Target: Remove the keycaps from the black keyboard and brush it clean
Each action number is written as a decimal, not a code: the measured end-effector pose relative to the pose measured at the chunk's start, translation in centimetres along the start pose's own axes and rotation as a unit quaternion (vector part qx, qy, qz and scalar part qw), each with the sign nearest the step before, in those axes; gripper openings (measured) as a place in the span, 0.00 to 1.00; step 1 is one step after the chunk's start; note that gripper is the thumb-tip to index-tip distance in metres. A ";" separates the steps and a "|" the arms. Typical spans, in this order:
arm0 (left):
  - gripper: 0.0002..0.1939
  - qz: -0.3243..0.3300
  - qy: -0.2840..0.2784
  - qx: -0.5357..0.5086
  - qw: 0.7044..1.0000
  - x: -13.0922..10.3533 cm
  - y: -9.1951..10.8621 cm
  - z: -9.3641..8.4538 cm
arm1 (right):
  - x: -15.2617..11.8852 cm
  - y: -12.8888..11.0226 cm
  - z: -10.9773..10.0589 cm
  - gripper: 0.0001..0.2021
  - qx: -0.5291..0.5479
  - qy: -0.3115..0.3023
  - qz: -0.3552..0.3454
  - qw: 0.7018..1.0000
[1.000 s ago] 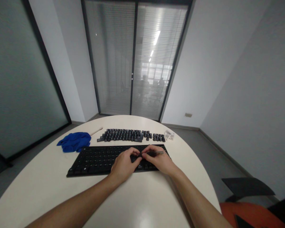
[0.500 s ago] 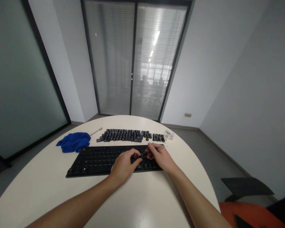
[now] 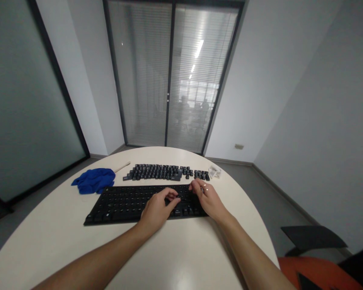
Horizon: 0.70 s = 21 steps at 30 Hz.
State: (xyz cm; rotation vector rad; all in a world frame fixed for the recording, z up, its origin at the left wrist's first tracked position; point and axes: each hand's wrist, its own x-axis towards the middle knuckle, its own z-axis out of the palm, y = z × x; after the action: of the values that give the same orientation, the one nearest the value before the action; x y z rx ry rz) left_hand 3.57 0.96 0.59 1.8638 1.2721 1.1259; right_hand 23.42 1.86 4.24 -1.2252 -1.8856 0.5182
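Note:
A black keyboard (image 3: 124, 203) lies across the round table, most of its keycaps off and a few still on along its near edge. My left hand (image 3: 157, 207) rests over its middle, thumb and fingertips curled together in a pinch; anything between them is too small and dark to name. Over the keyboard's right end, my right hand (image 3: 210, 199) is closed with fingers bent inward. A thin shiny bit shows at its fingers, but what it grips is hidden. Beyond the keyboard, loose black keycaps (image 3: 157, 172) stand in rows.
On the left of the table (image 3: 157, 257) lie a crumpled blue cloth (image 3: 95, 180) and a thin light-coloured stick, perhaps a brush (image 3: 122, 166). Small clear-and-white pieces (image 3: 214, 172) sit at the back right. An orange-seated chair (image 3: 311, 272) stands right of the table.
My right hand has drawn away to the right from my left fingertips and turned slightly. The dark thing seen between both hands no longer shows there. My left hand has barely moved.

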 end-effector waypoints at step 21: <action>0.11 0.037 -0.001 0.084 0.996 -0.5 0.4 0.0 | -0.4 -0.3 -0.1 0.11 -0.112 -0.107 -0.081 0.985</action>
State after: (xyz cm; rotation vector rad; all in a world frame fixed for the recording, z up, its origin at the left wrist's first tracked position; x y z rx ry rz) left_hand 3.60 0.40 0.77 2.0502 1.3415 1.0842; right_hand 23.41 1.33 4.39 -1.1815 -2.2546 0.3687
